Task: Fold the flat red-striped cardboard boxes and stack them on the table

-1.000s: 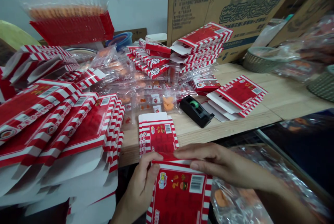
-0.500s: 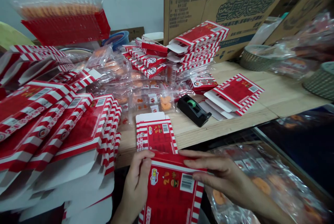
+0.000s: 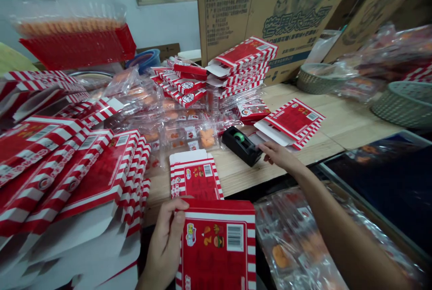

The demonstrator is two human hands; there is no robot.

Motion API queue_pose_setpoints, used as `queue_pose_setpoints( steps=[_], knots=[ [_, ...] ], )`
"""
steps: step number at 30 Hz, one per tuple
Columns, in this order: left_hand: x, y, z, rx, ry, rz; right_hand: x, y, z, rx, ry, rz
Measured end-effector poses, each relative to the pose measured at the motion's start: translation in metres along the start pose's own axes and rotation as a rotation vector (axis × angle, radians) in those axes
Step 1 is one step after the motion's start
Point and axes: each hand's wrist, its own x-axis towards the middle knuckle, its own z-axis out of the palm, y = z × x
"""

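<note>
My left hand (image 3: 165, 236) grips the upper left edge of a red and white striped paper box (image 3: 216, 245), thumb on the printed face with its barcode. The box's top end is folded closed; its lower part runs out of view. My right hand (image 3: 277, 155) reaches across to the front end of a black tape dispenser (image 3: 241, 146) with a green core. Its fingers are pinched together at the cutter end; anything between them is too small to make out. Just behind the held box, another striped box (image 3: 199, 175) lies on the table with a white flap standing out.
Stacked striped boxes (image 3: 97, 177) fill the left side. More boxes (image 3: 243, 58) are piled before a big brown carton (image 3: 236, 11). Clear packs of orange pieces (image 3: 192, 134) lie mid-table. Below the table edge at right is a carton of packs (image 3: 290, 236). Grey-green baskets (image 3: 401, 101) stand right.
My right hand has let go of the held box and moved forward and up to the tape dispenser. My left hand still holds the box. The view has shifted slightly.
</note>
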Motion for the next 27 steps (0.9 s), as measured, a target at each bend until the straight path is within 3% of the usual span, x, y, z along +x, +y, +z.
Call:
queue_pose_setpoints(
  steps=[5, 12, 17, 20, 24, 27],
  knots=[
    [0.005, 0.003, 0.0, 0.045, 0.044, 0.017, -0.004, 0.012, -0.001, 0.137, -0.131, 0.055],
    [0.024, 0.012, -0.002, 0.035, 0.051, 0.022, -0.019, 0.055, 0.017, 0.185, 0.003, 0.101],
    [0.03, 0.022, -0.002, 0.081, -0.072, 0.106, -0.015, 0.057, 0.024, 0.077, 0.034, 0.132],
    [0.032, 0.026, -0.002, 0.104, -0.232, 0.125, -0.028, 0.031, 0.018, 0.042, -0.075, 0.083],
    [0.033, 0.035, 0.006, 0.139, -0.39, 0.145, -0.072, -0.043, -0.001, 0.046, -0.303, -0.098],
    [0.033, 0.041, 0.016, 0.151, -0.494, 0.166, -0.105, -0.107, -0.01, -0.135, -0.748, -0.39]
  ],
)
